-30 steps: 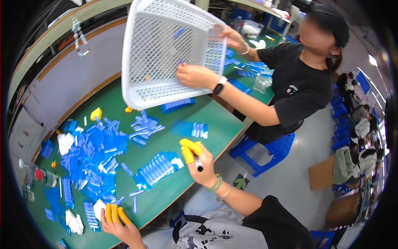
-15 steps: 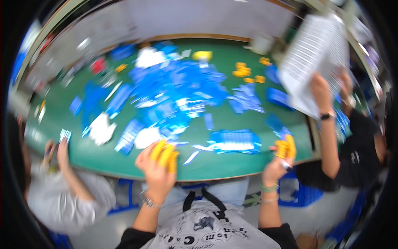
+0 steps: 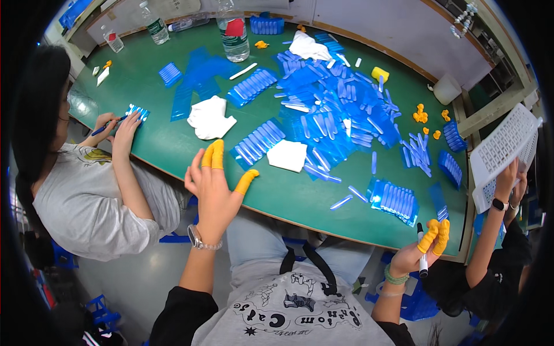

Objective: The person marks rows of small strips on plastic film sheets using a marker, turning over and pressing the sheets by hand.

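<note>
My left hand (image 3: 212, 189) hovers over the table's front edge with its fingers spread and nothing in them. Yellow finger cots cover its thumb and two of its fingers. A blue strip pack (image 3: 258, 141) and a folded white cloth (image 3: 287, 155) lie just beyond it. At the right, my right hand (image 3: 408, 258), also in yellow finger cots, is closed around a marker pen (image 3: 423, 266) with a white barrel and black cap. A small blue film pouch (image 3: 440, 203) lies right at its fingertips; I cannot tell whether they touch it. A filled blue pack (image 3: 394, 202) is nearby.
A heap of blue pouches (image 3: 340, 109) covers the green table's middle. Water bottles (image 3: 235, 49), a crumpled white cloth (image 3: 211, 117) and orange finger cots (image 3: 420, 113) lie around it. A person (image 3: 109, 196) writes at left; another holds a white slatted sheet (image 3: 503, 153) at right.
The view has swung, so the table appears tilted and shifted. My left hand's fingers have spread apart. My right hand keeps the marker pen, which now shows more fully.
</note>
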Demonstrator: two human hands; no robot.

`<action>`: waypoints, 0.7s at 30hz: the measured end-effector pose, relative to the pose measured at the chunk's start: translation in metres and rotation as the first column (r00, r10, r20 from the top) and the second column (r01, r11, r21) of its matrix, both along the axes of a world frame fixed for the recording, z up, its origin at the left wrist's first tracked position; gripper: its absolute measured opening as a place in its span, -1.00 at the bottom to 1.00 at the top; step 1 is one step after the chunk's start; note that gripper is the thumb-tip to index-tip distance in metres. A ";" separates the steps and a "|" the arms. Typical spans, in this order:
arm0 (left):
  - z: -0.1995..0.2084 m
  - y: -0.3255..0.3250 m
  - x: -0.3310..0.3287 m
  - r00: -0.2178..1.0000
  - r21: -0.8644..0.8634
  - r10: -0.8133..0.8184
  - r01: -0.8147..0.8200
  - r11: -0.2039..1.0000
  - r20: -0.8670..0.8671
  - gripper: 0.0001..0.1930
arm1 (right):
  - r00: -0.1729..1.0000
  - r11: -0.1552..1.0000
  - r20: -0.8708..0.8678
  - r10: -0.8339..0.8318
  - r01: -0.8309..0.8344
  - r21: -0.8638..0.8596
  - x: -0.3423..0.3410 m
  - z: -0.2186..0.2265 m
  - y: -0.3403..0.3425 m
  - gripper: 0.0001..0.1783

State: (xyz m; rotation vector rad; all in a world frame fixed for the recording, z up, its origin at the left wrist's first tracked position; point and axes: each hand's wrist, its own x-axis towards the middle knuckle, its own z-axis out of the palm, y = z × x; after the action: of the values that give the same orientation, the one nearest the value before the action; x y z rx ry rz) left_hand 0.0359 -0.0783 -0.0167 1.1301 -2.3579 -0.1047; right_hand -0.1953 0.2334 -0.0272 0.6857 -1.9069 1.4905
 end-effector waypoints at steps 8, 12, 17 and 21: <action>0.009 -0.021 -0.012 0.980 0.148 -0.193 0.198 0.969 -0.052 -0.07 | 0.943 0.949 0.134 0.304 -0.289 -0.124 0.034 0.006 -0.044 -0.62; 0.011 -0.024 -0.006 0.973 0.164 -0.210 0.223 0.961 -0.092 -0.02 | 0.848 0.858 0.335 0.409 -0.483 0.175 0.047 0.049 -0.060 -0.73; 0.004 -0.014 0.020 0.965 0.060 -0.245 0.241 0.969 0.090 -0.20 | 0.778 0.459 0.104 0.619 -0.466 0.756 0.054 0.079 -0.146 -0.52; 0.002 -0.006 0.033 0.948 0.046 -0.266 0.262 0.964 0.174 -0.24 | 0.747 0.179 0.155 0.647 -0.346 0.921 0.053 0.063 -0.183 -0.45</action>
State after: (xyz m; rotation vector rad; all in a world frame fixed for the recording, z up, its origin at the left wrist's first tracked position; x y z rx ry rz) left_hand 0.0688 -0.0838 -0.0150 0.8585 -2.6662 -0.1285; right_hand -0.1418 0.0506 0.0355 2.1291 -2.2810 0.2979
